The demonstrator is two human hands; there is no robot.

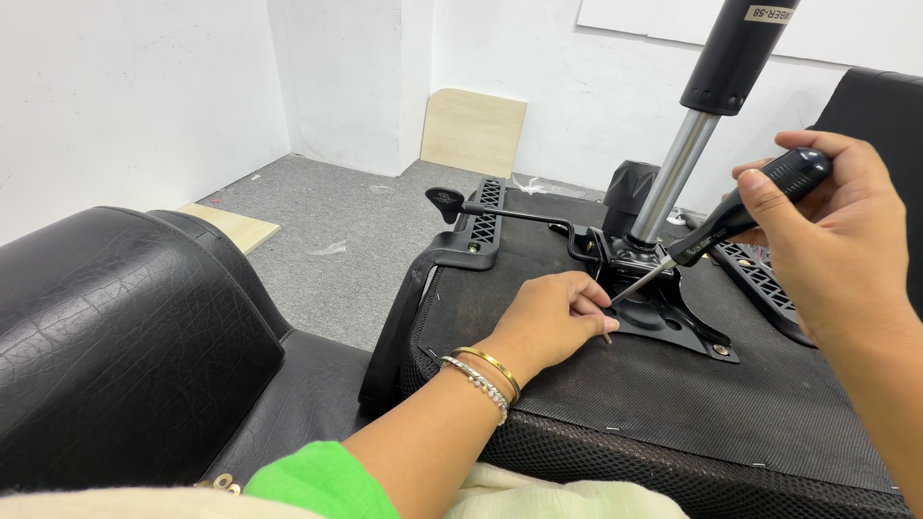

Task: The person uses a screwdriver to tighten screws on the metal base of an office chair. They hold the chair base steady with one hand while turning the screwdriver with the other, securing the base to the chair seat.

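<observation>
An office chair seat (673, 404) lies upside down in front of me, its black mesh underside up. A black metal mounting plate (673, 322) with a chrome gas cylinder (673, 178) is fixed on it. My right hand (836, 231) grips a black-handled screwdriver (740, 216), its tip pointing down-left at the plate's near left corner. My left hand (553, 322) rests on the seat by that corner, fingers pinching a small screw at the screwdriver's tip. Bracelets circle the left wrist.
A black armrest (433, 279) runs along the seat's left side, and a lever (481, 207) sticks out from the plate. A black leather chair back (125, 336) fills the left. Wooden boards (473, 132) lean on the white wall over grey carpet (336, 221).
</observation>
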